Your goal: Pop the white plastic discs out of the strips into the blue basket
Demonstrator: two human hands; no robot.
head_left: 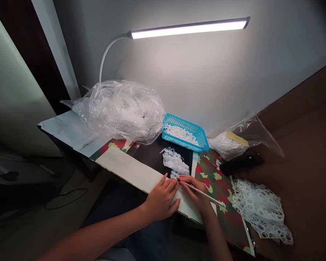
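Note:
My right hand (193, 190) is closed around a thin white stick (206, 195), its tip end pointing in toward my left fingertips. Beside it, my left hand (163, 197) rests on the pale board (133, 169) with fingers stretched out and thumb apart. Both sets of fingertips meet at the near end of a crumpled white sheet of small round pieces (176, 162). That sheet lies on a black mat (149, 156). My fingers hide the exact spot where the stick's tip meets the pieces.
A blue basket (186, 143) of small white pieces stands behind the mat. Large clear plastic bag (122, 108) at left, smaller bag (228, 145) with a yellow label at right. A dark object (241, 164) and white perforated sheets (260, 210) lie right. A lamp (190, 28) glows above.

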